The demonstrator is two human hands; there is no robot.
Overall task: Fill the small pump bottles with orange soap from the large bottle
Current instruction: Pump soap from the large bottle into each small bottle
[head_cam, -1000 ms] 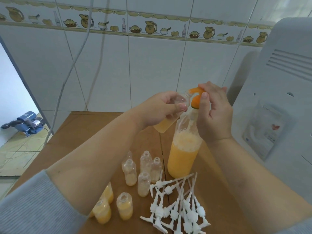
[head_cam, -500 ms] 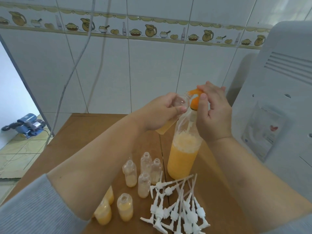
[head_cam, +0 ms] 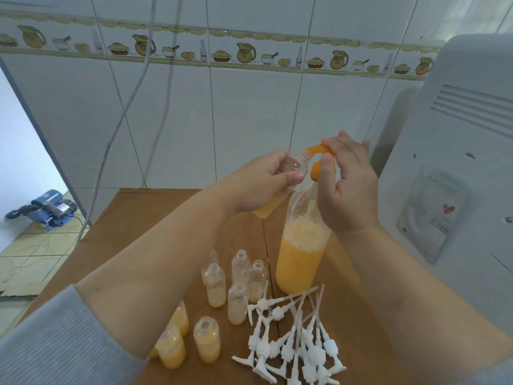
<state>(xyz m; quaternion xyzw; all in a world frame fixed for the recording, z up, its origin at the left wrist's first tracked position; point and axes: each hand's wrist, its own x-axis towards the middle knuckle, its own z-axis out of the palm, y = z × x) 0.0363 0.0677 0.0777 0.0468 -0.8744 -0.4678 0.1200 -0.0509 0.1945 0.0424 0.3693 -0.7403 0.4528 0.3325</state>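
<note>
The large clear bottle (head_cam: 299,262) stands on the wooden table (head_cam: 155,218), roughly half full of orange soap with foam on top. My right hand (head_cam: 349,190) pinches its orange flip cap (head_cam: 316,168) between thumb and fingers, and the lid flap stands raised. My left hand (head_cam: 261,182) grips a small bottle (head_cam: 268,208) tilted with its mouth against that cap; a little orange soap lies in its lower end. Several small open bottles (head_cam: 240,304) stand in front of the large one, some nearly empty and some filled (head_cam: 206,340).
A pile of white pump heads (head_cam: 294,345) lies at the table's near right. A white appliance (head_cam: 458,162) stands close on the right. A grey cable (head_cam: 116,134) hangs along the tiled wall on the left. A blue pump (head_cam: 50,208) sits on the floor.
Both hands stay at the large bottle's top. My right hand's fingers have loosened a little around the cap, and the orange lid flap shows more.
</note>
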